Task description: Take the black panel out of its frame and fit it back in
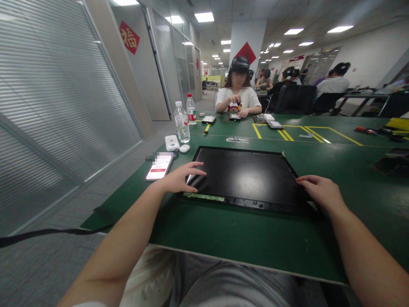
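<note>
A flat black display panel (243,175) in a thin black frame lies on the green table in front of me. Along its near edge, at the left, a strip of green circuit board (204,197) is exposed. My left hand (183,177) rests at the panel's left edge, fingers spread over the dark surface. At the right edge, my right hand (321,189) has its thumb and fingertips pinched together on the panel's rim. Light reflects off the middle of the screen.
Left of the panel lie a lit phone (159,166), a white charger (171,143) and a white rounded case (184,148). Two water bottles (182,123) stand behind them. Across the green table (239,238) a person (239,96) handles a small drive. Tools (367,129) lie far right.
</note>
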Tool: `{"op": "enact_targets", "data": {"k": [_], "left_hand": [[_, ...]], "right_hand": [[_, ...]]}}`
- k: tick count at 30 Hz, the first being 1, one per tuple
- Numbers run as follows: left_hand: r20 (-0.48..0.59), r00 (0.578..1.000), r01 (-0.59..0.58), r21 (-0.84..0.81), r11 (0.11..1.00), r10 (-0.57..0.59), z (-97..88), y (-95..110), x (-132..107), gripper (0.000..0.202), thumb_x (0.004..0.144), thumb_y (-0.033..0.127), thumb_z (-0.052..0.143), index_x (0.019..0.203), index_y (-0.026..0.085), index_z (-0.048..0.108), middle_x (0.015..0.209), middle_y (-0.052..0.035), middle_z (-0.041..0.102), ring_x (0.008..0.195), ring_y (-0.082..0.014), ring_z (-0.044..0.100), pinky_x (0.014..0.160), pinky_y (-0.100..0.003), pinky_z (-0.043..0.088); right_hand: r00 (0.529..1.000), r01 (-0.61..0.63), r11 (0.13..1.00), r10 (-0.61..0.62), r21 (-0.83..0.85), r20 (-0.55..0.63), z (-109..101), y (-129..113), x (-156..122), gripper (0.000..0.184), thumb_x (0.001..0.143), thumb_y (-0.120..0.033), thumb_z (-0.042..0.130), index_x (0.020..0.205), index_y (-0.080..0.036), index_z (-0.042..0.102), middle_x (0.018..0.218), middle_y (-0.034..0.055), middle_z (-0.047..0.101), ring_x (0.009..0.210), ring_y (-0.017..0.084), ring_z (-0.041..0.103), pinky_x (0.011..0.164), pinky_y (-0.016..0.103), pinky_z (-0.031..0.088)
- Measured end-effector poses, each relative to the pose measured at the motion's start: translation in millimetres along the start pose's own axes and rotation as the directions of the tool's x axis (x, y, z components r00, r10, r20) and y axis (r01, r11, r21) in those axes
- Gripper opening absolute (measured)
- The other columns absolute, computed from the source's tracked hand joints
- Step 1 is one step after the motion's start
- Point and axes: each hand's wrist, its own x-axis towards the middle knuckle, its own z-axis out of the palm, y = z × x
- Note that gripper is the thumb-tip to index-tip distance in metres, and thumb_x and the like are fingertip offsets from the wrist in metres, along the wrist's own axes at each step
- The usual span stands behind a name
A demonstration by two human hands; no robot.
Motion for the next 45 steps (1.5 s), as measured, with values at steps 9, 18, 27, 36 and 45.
{"op": "enact_targets", "data": {"k": [9, 18, 27, 36, 45], "left_hand": [[0.007, 0.996, 0.094, -0.03, 0.995, -0.094, 1.2, 1.6, 0.4, 0.074, 0.085, 0.056, 0.093, 0.151, 0.026, 0.078, 0.182, -0.0187, 0.048, 0.165, -0.0456, 0.049, 0.137, -0.058, 0.04], [-0.205, 0.896, 0.42, 0.103, 0.902, -0.394, 18.5, -7.7, 11.0, 0.071, 0.1, 0.055, 0.067, 0.156, 0.012, 0.072, 0.174, -0.0261, 0.055, 0.163, -0.0458, 0.053, 0.138, -0.058, 0.04], [-0.197, 0.89, 0.451, 0.243, 0.859, -0.411, 24.7, -12.3, 17.2, 0.057, 0.106, 0.032, 0.051, 0.154, 0.01, 0.074, 0.165, -0.0255, 0.064, 0.156, -0.0418, 0.06, 0.135, -0.055, 0.044], [-0.217, 0.902, 0.416, 0.201, 0.887, -0.374, 21.9, -6.8, 21.6, 0.054, 0.099, 0.016, 0.05, 0.144, 0.014, 0.081, 0.156, -0.0202, 0.074, 0.148, -0.0392, 0.067, 0.133, -0.054, 0.046], [-0.315, 0.82, 0.527, 0.091, 0.845, -0.478, 29.3, -18.5, 20.4, 0.058, 0.091, 0.021, 0.062, 0.147, 0.01, 0.071, 0.161, -0.0285, 0.066, 0.157, -0.0458, 0.058, 0.136, -0.063, 0.04]], "right_hand": [[1.0, 0.03, 0.999, -0.03, -0.013, 0.0, 1.7, 6.0, 3.1, 0.021, 0.08, -0.043, 0.07, 0.084, -0.03, 0.086, 0.094, 0.0086, 0.085, 0.094, 0.033, 0.077, 0.087, 0.046, 0.06], [1.0, 0.0, 1.0, 0.0, -0.029, 0.007, 1.4, -2.0, -2.2, 0.024, 0.082, -0.042, 0.067, 0.086, -0.029, 0.086, 0.097, 0.0094, 0.085, 0.097, 0.033, 0.077, 0.089, 0.044, 0.058], [0.999, -0.037, 0.999, 0.037, -0.035, 0.001, -5.7, -15.4, -10.1, 0.025, 0.08, -0.04, 0.067, 0.084, -0.028, 0.088, 0.095, 0.0089, 0.086, 0.096, 0.031, 0.076, 0.086, 0.039, 0.055], [1.0, -0.017, 1.0, 0.017, -0.022, -0.011, -4.6, -12.7, -7.5, 0.023, 0.078, -0.042, 0.067, 0.08, -0.029, 0.087, 0.094, 0.0086, 0.086, 0.096, 0.033, 0.076, 0.086, 0.041, 0.055], [1.0, -0.014, 1.0, 0.014, 0.02, -0.017, -3.4, -9.6, -7.6, 0.024, 0.076, -0.043, 0.068, 0.08, -0.028, 0.086, 0.092, 0.0092, 0.086, 0.094, 0.033, 0.076, 0.084, 0.041, 0.056]]}}
